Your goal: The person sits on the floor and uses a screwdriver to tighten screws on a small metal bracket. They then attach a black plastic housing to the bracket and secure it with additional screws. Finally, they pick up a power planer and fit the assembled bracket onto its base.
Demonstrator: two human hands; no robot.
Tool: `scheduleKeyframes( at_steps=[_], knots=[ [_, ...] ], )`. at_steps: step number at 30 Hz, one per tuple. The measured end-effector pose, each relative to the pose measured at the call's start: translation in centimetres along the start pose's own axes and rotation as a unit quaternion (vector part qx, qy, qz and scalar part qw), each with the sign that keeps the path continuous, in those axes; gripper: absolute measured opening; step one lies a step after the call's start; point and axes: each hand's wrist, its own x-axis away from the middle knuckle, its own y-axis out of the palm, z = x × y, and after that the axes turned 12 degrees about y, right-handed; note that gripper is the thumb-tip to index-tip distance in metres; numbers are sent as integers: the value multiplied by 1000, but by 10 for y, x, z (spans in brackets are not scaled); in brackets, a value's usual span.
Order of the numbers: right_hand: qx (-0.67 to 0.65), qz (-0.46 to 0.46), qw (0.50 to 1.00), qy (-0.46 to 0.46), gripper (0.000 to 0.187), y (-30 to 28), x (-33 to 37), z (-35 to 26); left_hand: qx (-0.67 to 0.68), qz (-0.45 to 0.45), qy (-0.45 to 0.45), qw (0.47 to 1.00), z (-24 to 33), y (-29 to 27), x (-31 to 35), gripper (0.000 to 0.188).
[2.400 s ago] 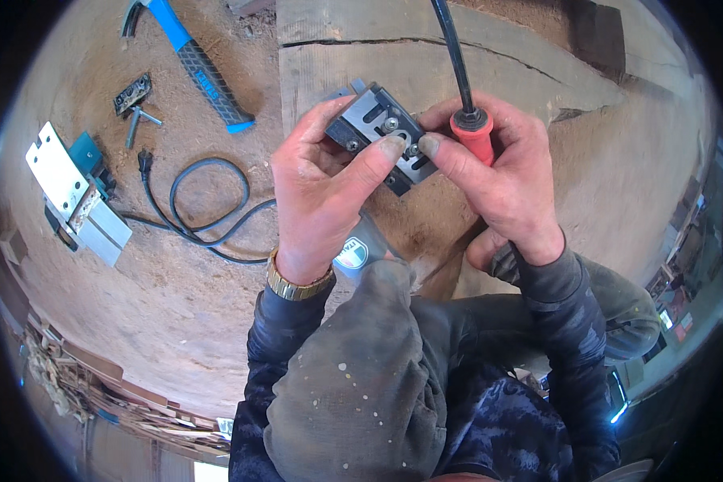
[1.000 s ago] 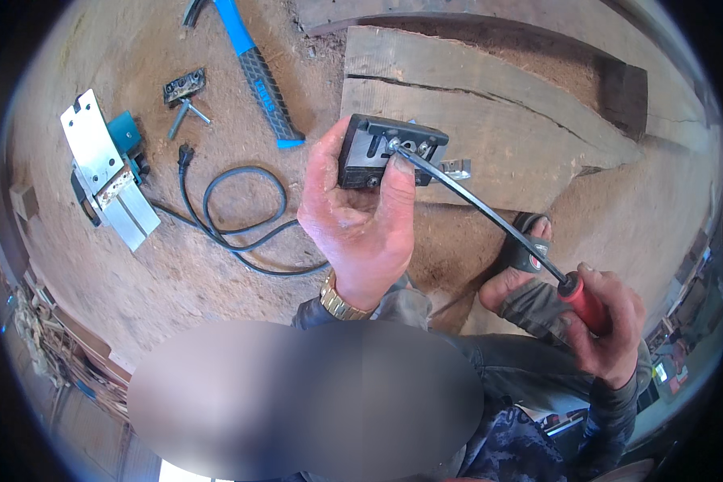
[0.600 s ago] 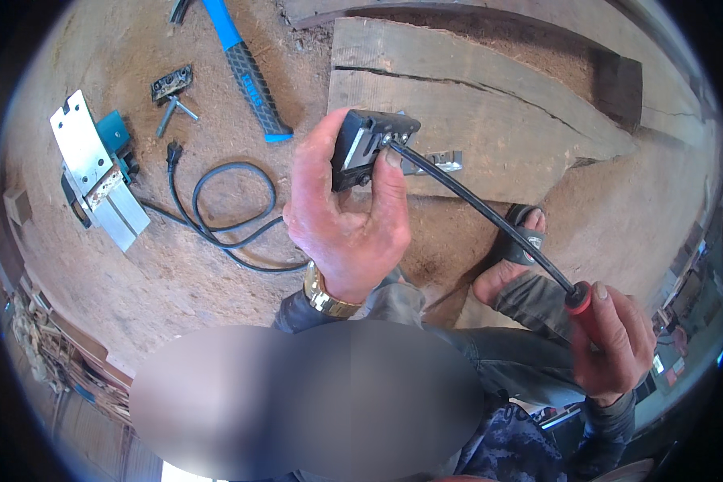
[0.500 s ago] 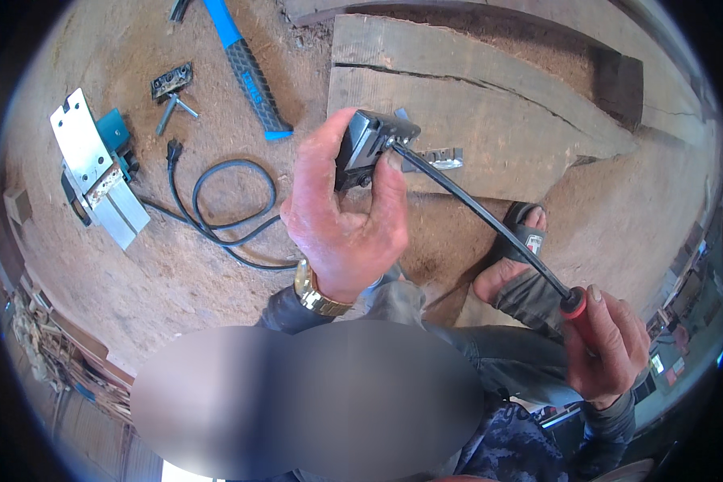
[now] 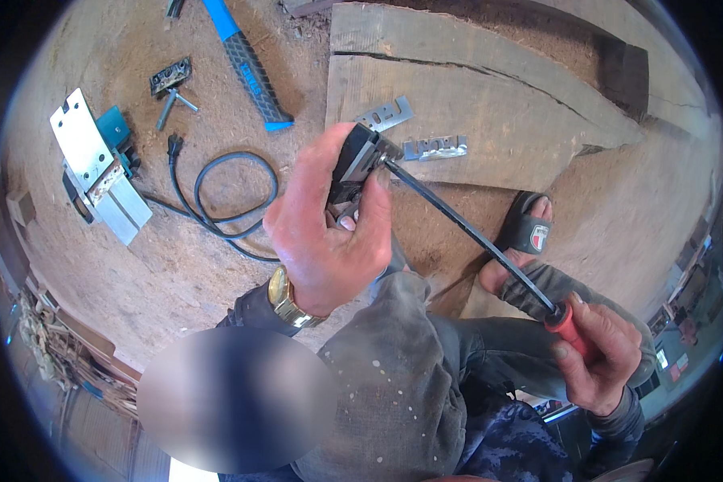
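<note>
My left hand (image 5: 325, 249) is closed round a small dark metal block (image 5: 352, 166), thumb on one side and fingers on the other. A long screwdriver (image 5: 474, 231) with a red handle runs from my right hand (image 5: 602, 365) up to this block, its tip at a screw on the block's side. My right fingers wrap the handle. Just past the block, two slotted planer blades (image 5: 436, 149) lie apart on a cracked wooden board (image 5: 490, 96).
On the dirt at left lies an electric planer (image 5: 84, 140), its metal sole facing up, with a looped black cord (image 5: 197, 193). A blue hammer (image 5: 253, 80), a second metal block (image 5: 171, 74) and a T-shaped key (image 5: 167, 111) lie beyond. My sandalled foot (image 5: 530, 229) is at right.
Both hands have shifted slightly left and down, with the block and screwdriver still joined at the screw. The right fingers have changed position on the handle. More of both blades now shows.
</note>
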Motion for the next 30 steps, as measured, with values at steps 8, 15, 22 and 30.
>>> scheduleKeyframes(
  at_steps=[8,15,22,30],
  knots=[
    [-87,-40,991,95,51,-7,0,2,13,-46,-20,999,-1,-5,3,48],
    [9,62,998,-9,48,-5,9,2,128,94,-152,976,3,15,4,46],
    [73,85,992,-57,46,-7,9,5,208,129,-198,949,13,24,-2,48],
    [92,87,990,-58,45,-7,5,4,189,126,-173,959,13,25,-2,50]
  ],
)
